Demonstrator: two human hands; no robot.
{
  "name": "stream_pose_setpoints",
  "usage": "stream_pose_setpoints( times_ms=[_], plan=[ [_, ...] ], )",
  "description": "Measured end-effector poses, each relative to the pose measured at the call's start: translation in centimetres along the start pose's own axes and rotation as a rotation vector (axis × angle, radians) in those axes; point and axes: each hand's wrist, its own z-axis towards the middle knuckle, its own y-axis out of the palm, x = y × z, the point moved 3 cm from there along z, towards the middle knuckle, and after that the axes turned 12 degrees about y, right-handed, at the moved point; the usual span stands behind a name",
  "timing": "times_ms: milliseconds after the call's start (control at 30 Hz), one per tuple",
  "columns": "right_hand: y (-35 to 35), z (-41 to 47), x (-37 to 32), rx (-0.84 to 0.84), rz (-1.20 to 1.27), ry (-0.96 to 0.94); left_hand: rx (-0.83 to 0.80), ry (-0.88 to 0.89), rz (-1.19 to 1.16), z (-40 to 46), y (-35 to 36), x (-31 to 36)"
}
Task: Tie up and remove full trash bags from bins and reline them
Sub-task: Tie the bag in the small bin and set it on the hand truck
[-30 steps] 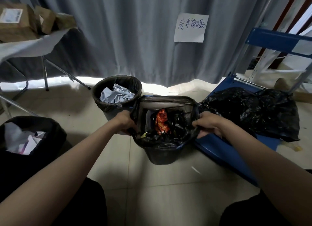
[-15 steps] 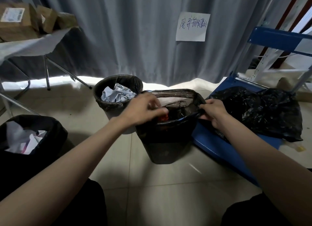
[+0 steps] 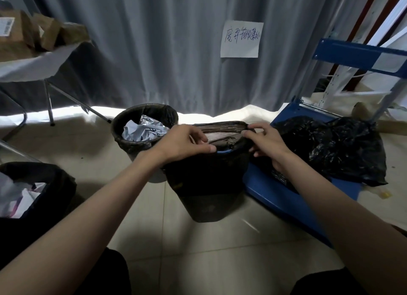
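While gathered above the bin (image 3: 207,184), bag rim (image 3: 224,129) seemingly in both hands.

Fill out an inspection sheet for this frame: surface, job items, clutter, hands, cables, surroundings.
Surface: pale tiled floor.
Job's things: dark middle bin, its black liner gathered at the rim; round bin behind-left holds crumpled paper; third lined bin at near left, also with paper.
Clutter: loose black trash bags piled on a blue platform.
Hands: left hand and right hand both pinch the liner's edge.
Cables: nothing seen.
Surroundings: grey curtain with a handwritten paper note; folding table carrying cardboard boxes; blue shelving frame.
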Motion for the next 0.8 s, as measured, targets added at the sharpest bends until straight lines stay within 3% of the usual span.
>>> stream_pose_setpoints(
  times_ms=[233, 400, 600, 800],
  plan=[
    [0.1, 0.4, -0.3, -0.029, -0.173, -0.111, -0.018, 0.083, 0.130, 1.4, 3.7, 2.2],
    [-0.2, 0.6, -1.6, 0.104, -0.537, -0.398, 0.097, 0.101, 0.051, 2.6, 3.2, 2.1],
    [1.1, -2.0, -3.3, -0.264, -0.609, -0.404, 0.166, 0.101, -0.027, 3.3, 1.8, 2.2],
    [1.4, -0.5, -0.8, -0.105, -0.617, -0.480, 0.146, 0.080, -0.042, 3.4, 0.5, 2.5]
  ],
)
